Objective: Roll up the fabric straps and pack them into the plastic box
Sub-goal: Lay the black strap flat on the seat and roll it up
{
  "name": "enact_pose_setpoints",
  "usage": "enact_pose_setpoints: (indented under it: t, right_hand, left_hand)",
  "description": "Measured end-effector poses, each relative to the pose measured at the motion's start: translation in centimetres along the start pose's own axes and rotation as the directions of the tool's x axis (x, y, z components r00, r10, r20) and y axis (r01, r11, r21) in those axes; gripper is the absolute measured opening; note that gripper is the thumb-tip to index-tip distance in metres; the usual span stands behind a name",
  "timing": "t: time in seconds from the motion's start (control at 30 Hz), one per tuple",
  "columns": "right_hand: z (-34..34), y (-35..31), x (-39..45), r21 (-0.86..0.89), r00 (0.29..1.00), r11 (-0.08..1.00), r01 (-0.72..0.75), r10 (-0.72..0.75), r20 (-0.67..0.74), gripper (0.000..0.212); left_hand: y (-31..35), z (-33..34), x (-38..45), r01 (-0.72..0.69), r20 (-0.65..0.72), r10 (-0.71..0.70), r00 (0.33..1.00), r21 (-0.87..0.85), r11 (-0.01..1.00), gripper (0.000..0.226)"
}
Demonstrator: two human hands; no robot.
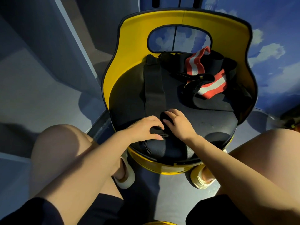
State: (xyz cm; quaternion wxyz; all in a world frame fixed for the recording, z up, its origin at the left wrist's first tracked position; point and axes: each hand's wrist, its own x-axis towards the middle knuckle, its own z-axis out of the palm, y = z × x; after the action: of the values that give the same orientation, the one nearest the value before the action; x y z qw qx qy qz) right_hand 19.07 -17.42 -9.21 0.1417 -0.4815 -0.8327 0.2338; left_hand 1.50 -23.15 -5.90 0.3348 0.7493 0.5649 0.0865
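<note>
Two hands meet on the black strap (pixel 154 88) at the seat's 6 o'clock: the right hand (pixel 177 123) curls over its rolled end, the left hand (pixel 145 129) pinches it just beside. Its far end is hard to make out against the black seat (pixel 211 120). At 1 o'clock lies a tangle of red-and-white straps (pixel 209 87) and black ones, partly hidden in shadow.
</note>
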Motion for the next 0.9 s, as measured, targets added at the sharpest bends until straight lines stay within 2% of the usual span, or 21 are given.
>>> enact_pose_setpoints:
  t: [0.07, 0.2, 0.3, 0.43, 0.5, 0.6, 0.8, 0.9]
  right_hand:
    - [-0.3, -0.3, -0.4, 0.055, 0.999, 0.997, -0.046, 0.047, -0.017, 0.041]
    - [-1.1, -0.7, -1.0, 0.126, 0.982, 0.974, -0.186, 0.183, 0.034, 0.036]
    - [-2.0, -0.9, -1.4, 0.210, 0.950, 0.933, -0.292, 0.257, 0.178, 0.032]
    - [-2.9, -1.3, -2.0, 0.430, 0.845, 0.752, -0.500, 0.315, 0.432, 0.040]
    - [-2.9, -1.4, -2.3, 0.521, 0.816, 0.644, -0.560, 0.321, 0.480, 0.042]
    - [-2.7, -1.0, -3.0, 0.622, 0.818, 0.534, -0.572, 0.321, 0.477, 0.040]
    - [-2.5, -1.1, -4.0, 0.551, 0.840, 0.641, -0.534, 0.328, 0.432, 0.038]
    - [-2.5, -1.1, -4.5, 0.528, 0.847, 0.670, -0.522, 0.332, 0.415, 0.038]
  left_hand:
    - [0.1, 0.3, -0.2, 0.005, -0.033, -0.004, 0.999, 0.030, 1.000, 0.028]
    - [0.4, 0.8, -0.1, 0.042, -0.134, -0.037, 0.990, 0.032, 0.999, 0.025]
    - [0.6, 1.0, 0.0, 0.078, -0.179, -0.071, 0.981, 0.036, 0.996, 0.025]
    - [1.2, 1.6, -0.1, 0.062, -0.223, -0.048, 0.974, 0.053, 0.997, 0.027]
    - [1.4, 1.9, -0.2, 0.049, -0.230, -0.024, 0.973, 0.105, 0.993, 0.029]
    - [1.4, 2.2, -0.3, 0.057, -0.226, -0.016, 0.974, 0.175, 0.983, 0.031]
    - [1.3, 2.8, -0.4, 0.090, -0.180, -0.060, 0.982, 0.165, 0.982, 0.030]
    - [1.7, 2.8, -1.0, 0.085, -0.102, -0.072, 0.992, 0.123, 0.989, 0.034]
